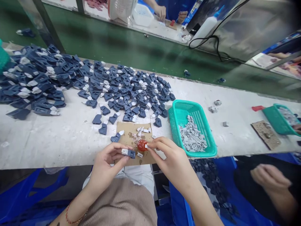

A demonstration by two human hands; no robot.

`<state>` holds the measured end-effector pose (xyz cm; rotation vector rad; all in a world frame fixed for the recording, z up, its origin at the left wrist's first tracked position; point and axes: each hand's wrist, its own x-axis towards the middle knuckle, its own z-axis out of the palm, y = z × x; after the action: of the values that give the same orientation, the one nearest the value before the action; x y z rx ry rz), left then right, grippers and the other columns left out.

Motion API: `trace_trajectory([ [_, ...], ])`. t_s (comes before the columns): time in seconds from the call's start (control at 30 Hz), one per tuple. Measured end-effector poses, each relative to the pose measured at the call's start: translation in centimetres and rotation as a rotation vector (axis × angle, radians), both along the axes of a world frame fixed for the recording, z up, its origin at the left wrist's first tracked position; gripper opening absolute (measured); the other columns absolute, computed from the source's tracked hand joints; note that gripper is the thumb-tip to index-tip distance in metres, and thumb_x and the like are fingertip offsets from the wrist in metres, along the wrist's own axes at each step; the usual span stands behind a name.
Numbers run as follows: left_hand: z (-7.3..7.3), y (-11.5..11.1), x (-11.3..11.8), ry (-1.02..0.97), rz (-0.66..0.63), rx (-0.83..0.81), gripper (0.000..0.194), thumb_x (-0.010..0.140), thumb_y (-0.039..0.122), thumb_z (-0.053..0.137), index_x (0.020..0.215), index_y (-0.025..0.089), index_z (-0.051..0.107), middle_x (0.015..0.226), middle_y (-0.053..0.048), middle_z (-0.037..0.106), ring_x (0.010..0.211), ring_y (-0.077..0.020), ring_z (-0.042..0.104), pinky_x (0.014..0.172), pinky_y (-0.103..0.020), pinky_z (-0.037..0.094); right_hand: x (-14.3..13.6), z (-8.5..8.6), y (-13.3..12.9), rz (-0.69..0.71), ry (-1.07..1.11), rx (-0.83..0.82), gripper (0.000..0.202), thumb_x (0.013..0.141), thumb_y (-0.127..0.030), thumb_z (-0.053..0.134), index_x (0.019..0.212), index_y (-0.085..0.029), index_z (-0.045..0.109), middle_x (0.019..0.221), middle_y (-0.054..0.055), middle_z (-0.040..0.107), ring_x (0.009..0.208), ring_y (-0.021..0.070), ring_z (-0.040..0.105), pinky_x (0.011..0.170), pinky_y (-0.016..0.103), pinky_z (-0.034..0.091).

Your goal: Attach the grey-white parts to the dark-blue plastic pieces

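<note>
Between the fingers and thumb of my left hand point(113, 157) is a small dark blue plastic part point(131, 153) with a light grey piece at its left end. My right hand point(166, 153) pinches a small light grey plastic piece point(146, 146) at the edge of a round red cap point(141, 145) of what looks like liquid. The cap sits on a brown cardboard sheet point(127, 127) that has wet spots. Several loose grey pieces point(140, 154) lie on the sheet around the cap.
A green basket point(172, 122) of grey pieces stands right of the cardboard. Dark blue parts point(117, 84) are heaped along the table's back and left. A co-worker's hand point(270, 177) is at the right, near another green basket point(270, 113). Across the green strip, another person's hands point(161, 13) show.
</note>
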<state>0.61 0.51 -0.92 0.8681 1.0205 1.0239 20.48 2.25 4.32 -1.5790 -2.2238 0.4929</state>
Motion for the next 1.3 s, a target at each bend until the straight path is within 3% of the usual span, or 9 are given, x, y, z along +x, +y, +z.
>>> trace_trajectory([
  [0.33,-0.2,0.2,0.6,-0.046,-0.004,-0.004,0.013,0.08,0.014,0.067,0.091,0.02,0.065,0.102,-0.004,0.072,0.101,-0.0182,0.068,0.083,-0.024,0.056,-0.3,0.1,0.1,-0.052,0.053,-0.043,0.012,0.09,-0.013,0.055,0.086,-0.017,0.065,0.087,0.008,0.065,0.084,0.0206,0.063,0.073,0.033,0.052],
  [0.53,0.4,0.4,1.5,-0.098,0.012,0.011,0.013,0.078,0.011,0.067,0.088,0.019,0.064,0.097,-0.004,0.073,0.096,-0.0187,0.07,0.083,-0.027,0.057,0.1,0.7,0.0,-0.24,0.472,-0.199,0.006,0.082,-0.026,0.068,0.081,-0.021,0.072,0.084,0.006,0.071,0.083,0.0202,0.067,0.074,0.032,0.057],
  [0.7,1.2,0.6,2.0,-0.153,0.022,-0.054,0.012,0.075,0.014,0.07,0.084,0.016,0.063,0.094,-0.006,0.074,0.09,-0.0198,0.071,0.078,-0.028,0.058,-0.4,1.1,-0.2,-0.251,0.701,-0.413,0.007,0.077,-0.026,0.072,0.08,-0.021,0.074,0.089,0.006,0.074,0.087,0.0209,0.07,0.077,0.033,0.06],
  [1.3,1.3,-0.4,1.9,-0.182,0.045,-0.014,0.011,0.076,0.016,0.072,0.084,0.016,0.064,0.096,-0.006,0.072,0.089,-0.0188,0.071,0.079,-0.027,0.058,-1.7,2.5,-1.0,-0.129,0.51,-0.335,0.006,0.081,-0.022,0.069,0.083,-0.023,0.074,0.092,0.006,0.074,0.089,0.0215,0.069,0.083,0.036,0.057],
])
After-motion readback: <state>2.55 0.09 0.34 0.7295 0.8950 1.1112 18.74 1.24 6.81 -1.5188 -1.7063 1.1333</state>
